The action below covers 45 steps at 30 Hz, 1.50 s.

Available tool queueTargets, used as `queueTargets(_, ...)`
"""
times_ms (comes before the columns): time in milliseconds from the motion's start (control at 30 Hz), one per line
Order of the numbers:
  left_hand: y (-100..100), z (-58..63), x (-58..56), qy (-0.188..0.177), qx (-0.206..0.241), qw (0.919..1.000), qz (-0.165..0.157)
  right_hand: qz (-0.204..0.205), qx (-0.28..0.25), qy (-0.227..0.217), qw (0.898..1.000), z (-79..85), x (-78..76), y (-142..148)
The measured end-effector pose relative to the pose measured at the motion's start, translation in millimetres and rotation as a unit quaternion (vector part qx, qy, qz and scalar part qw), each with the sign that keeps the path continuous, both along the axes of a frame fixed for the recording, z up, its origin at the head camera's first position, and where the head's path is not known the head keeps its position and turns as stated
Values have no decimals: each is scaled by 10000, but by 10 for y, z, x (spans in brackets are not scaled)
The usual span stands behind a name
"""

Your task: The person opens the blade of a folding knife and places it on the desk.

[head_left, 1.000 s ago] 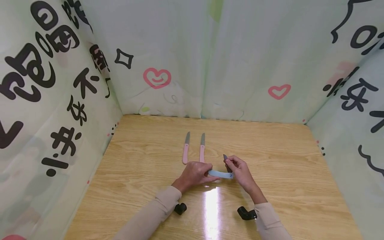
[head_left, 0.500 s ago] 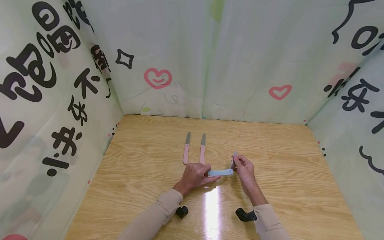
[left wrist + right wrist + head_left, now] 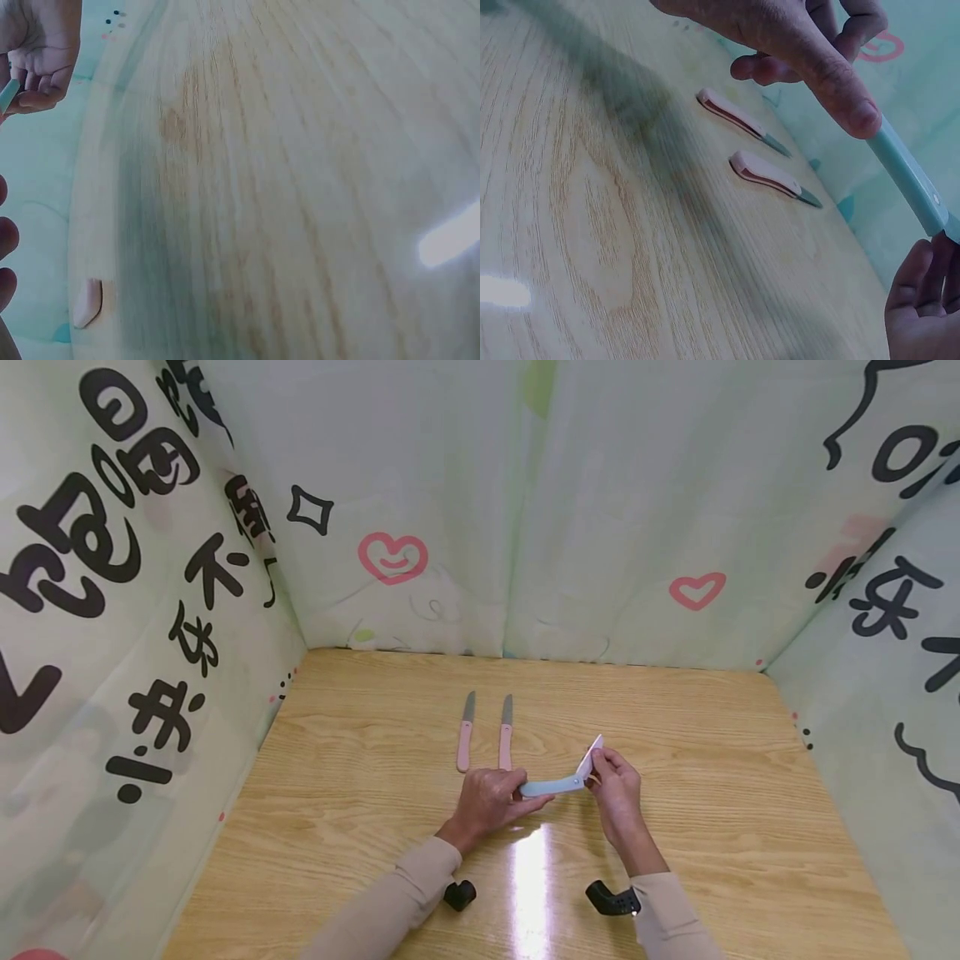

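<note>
A folding knife with a light blue handle (image 3: 552, 787) is held above the table, its blade (image 3: 591, 755) standing out at an angle from the handle. My left hand (image 3: 489, 803) grips the handle's rear end, thumb on top, also plain in the right wrist view, where the handle (image 3: 909, 174) runs down from the thumb. My right hand (image 3: 618, 795) pinches the blade close to the pivot. Past the left hand, two folding knives with pink handles lie unfolded side by side, the left pink knife (image 3: 464, 744) and the right pink knife (image 3: 506, 743).
The wood-grain table (image 3: 360, 735) is enclosed by printed cloth curtains (image 3: 600, 510) at the back and both sides. Black wrist-worn devices sit at both cuffs, the left device (image 3: 460, 895) and the right device (image 3: 612, 898). A bright light reflection (image 3: 530, 885) crosses the near tabletop.
The right hand has shifted to the right, swinging the blade further out from the blue handle. The left hand keeps its grip nearly in place. The pink knives have not moved.
</note>
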State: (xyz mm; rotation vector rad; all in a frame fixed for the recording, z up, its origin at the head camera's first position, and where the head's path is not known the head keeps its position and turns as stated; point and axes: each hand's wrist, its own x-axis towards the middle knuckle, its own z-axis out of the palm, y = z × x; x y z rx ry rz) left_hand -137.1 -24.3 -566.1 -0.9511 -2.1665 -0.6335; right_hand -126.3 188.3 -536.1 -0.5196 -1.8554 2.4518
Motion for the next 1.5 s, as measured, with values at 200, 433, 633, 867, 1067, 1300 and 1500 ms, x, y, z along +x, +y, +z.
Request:
queueTargets(200,39,-49,31,18,231,9995,205,-557,-650,83,9963,21,10,-19)
queueTargets(433,80,-63,85,-429,530,9971,338,-993,-938,7,9906,0,40,-58)
queueTargets(633,108,-90,141,-700,735,9932,576,-1431,-1366,217,9800,-35,103,-126)
queueTargets(867,119,-117,171,-729,900,9896,858,-1940,-1714,569,9642,-60,130,-222)
queueTargets(1067,128,-106,197,-789,771,9895,933,-1895,-1770,577,9641,-57,139,-225)
queueTargets(1300,132,52,190,-2074,-683,9719,879,-1691,-1024,514,9789,-83,138,-157)
queueTargets(1500,156,145,174,-2867,-1174,9487,627,-1621,-511,615,9835,-88,105,-140)
